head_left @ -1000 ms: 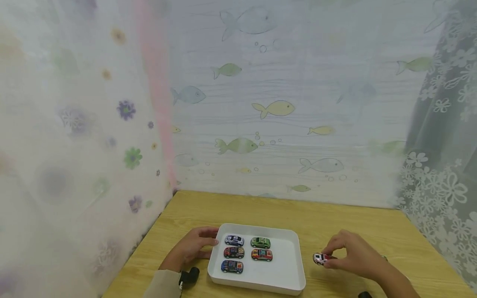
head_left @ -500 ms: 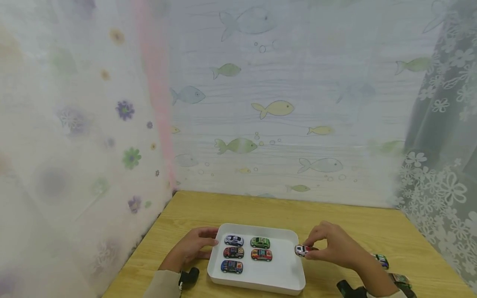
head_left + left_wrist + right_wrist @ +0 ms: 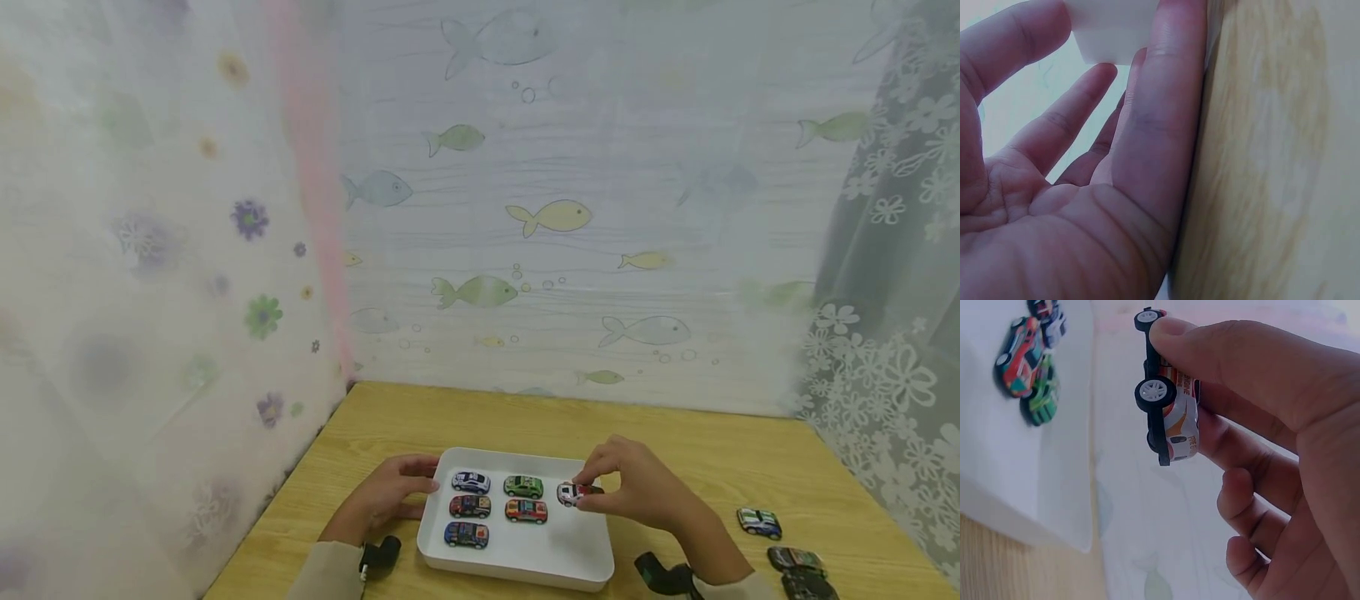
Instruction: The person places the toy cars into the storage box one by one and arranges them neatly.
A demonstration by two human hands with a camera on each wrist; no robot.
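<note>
My right hand point(image 3: 633, 487) pinches a white and red toy car point(image 3: 572, 493) between thumb and fingers, over the right part of the white tray point(image 3: 525, 573). In the right wrist view that toy car point(image 3: 1175, 419) shows its side and wheels. My left hand point(image 3: 384, 492) lies at the tray's left side; in the left wrist view its extended fingers point(image 3: 1157, 119) reach the tray wall point(image 3: 1113, 37). Inside the tray, a white-blue car point(image 3: 471, 482), a dark red car point(image 3: 470, 506) and a blue car point(image 3: 467, 535) form the left column. A green car point(image 3: 523, 486) and a red-orange car point(image 3: 527, 511) form another.
On the wooden table point(image 3: 450, 417), right of my right forearm, lie a blue, green and white toy car point(image 3: 759, 522) and two dark ones, the nearer a black car point(image 3: 808, 585). A fish-print curtain point(image 3: 555, 250) hangs behind the table, and a flower-print curtain point(image 3: 172, 292) on the left.
My right hand has carried the white and red car leftward from beside the tray to over it. Cars on the right have come into view. The left hand stays put.
</note>
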